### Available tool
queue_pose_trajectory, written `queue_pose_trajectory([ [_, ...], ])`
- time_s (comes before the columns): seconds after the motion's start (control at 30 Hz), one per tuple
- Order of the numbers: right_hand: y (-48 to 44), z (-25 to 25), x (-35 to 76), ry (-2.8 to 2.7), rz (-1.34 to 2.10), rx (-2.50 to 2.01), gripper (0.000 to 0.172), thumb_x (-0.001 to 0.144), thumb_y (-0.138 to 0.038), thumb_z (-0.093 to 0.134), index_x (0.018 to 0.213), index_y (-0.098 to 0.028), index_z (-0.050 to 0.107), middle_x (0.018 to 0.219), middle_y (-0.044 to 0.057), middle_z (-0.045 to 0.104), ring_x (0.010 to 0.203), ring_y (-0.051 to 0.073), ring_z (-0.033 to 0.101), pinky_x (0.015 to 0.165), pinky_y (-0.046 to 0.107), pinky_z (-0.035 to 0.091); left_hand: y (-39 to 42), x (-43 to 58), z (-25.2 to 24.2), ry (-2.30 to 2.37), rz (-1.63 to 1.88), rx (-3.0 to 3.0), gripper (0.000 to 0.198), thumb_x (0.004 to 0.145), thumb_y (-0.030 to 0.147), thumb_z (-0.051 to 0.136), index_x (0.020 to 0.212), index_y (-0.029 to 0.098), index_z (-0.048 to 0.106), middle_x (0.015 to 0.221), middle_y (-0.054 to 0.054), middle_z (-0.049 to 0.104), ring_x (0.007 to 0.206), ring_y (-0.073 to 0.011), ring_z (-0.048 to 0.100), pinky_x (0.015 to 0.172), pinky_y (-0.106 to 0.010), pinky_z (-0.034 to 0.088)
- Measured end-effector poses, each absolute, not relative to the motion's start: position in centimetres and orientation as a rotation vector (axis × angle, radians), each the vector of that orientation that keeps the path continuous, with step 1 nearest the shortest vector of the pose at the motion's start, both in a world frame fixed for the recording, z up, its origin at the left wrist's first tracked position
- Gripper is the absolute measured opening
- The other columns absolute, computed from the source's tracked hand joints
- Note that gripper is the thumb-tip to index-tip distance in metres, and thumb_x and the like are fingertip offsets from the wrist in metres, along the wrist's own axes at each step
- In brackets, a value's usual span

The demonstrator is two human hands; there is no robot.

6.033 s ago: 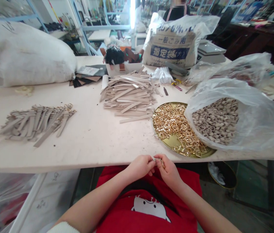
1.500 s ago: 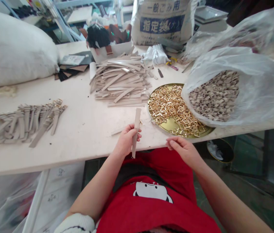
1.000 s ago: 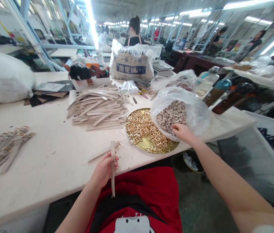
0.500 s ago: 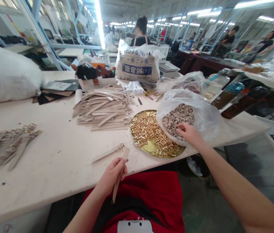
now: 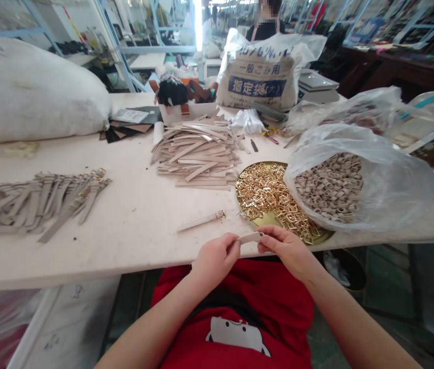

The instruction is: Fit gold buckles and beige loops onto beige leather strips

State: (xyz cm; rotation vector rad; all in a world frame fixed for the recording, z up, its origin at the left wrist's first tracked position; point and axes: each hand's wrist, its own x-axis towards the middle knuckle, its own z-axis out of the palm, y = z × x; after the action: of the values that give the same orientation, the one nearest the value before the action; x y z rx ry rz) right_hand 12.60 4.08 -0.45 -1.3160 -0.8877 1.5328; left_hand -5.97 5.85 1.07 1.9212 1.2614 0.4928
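My left hand [image 5: 218, 256] is closed on a beige strap [image 5: 250, 238], held above the table's front edge. At the strap's right end, my right hand [image 5: 285, 250] pinches what looks like a small beige keeper loop, mostly hidden by the fingertips. Just beyond the hands is a round gold tray [image 5: 265, 219] heaped with gold buckles [image 5: 265, 188]. A clear plastic bag [image 5: 397, 177] full of beige loops [image 5: 330, 188] lies open over the tray's right side. Left of the tray lies one strap with a buckle [image 5: 200, 221].
Loose beige straps [image 5: 197, 151] are piled mid-table. Buckled straps [image 5: 47, 197] lie in a heap at the left. Behind stand a big white sack [image 5: 36, 92], a printed bag [image 5: 257, 77] and a box [image 5: 188, 114]. A bin [image 5: 350, 271] is below the table edge.
My right hand has left the bag of loops and come to the strap's end. My left hand has turned the strap nearly level. The view has shifted left and down.
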Motion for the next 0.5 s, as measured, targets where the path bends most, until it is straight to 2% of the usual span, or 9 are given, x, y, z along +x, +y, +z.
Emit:
queue_pose_trajectory([
  [0.23, 2.9, -2.0, 11.4, -0.700, 1.586, -1.214, 0.023, 0.068, -0.038, 0.068, 0.083, -0.022, 0.060, 0.076, -0.001, 0.064, 0.072, 0.013, 0.062, 0.070, 0.028, 0.050, 5.2, -6.4, 1.0, 1.211, 0.405, 1.849, 0.025, 0.084, 0.027, 0.034, 0.079, 0.019, 0.057, 0.062, 0.000, 0.059, 0.057, -0.0119, 0.051, 0.055, -0.021, 0.034],
  [0.37, 2.3, -2.2, 11.4, -1.032, 1.326, -1.437, 0.025, 0.069, -0.039, 0.065, 0.087, -0.020, 0.064, 0.072, 0.000, 0.062, 0.063, 0.013, 0.059, 0.066, 0.030, 0.049, 5.1, -6.3, 0.7, 1.229, 0.270, 1.988, 0.024, 0.082, 0.027, 0.038, 0.073, 0.018, 0.058, 0.063, -0.001, 0.059, 0.057, -0.0130, 0.050, 0.054, -0.023, 0.031],
  [0.5, 2.0, -2.4, 10.9, -1.285, 1.178, -1.474, 0.024, 0.068, -0.037, 0.065, 0.086, -0.020, 0.064, 0.076, 0.002, 0.063, 0.068, 0.016, 0.058, 0.068, 0.032, 0.047, 5.0, -6.0, 0.8, 1.146, 0.238, 1.960, 0.027, 0.083, 0.029, 0.036, 0.078, 0.017, 0.060, 0.066, -0.003, 0.060, 0.061, -0.0141, 0.051, 0.057, -0.024, 0.033],
])
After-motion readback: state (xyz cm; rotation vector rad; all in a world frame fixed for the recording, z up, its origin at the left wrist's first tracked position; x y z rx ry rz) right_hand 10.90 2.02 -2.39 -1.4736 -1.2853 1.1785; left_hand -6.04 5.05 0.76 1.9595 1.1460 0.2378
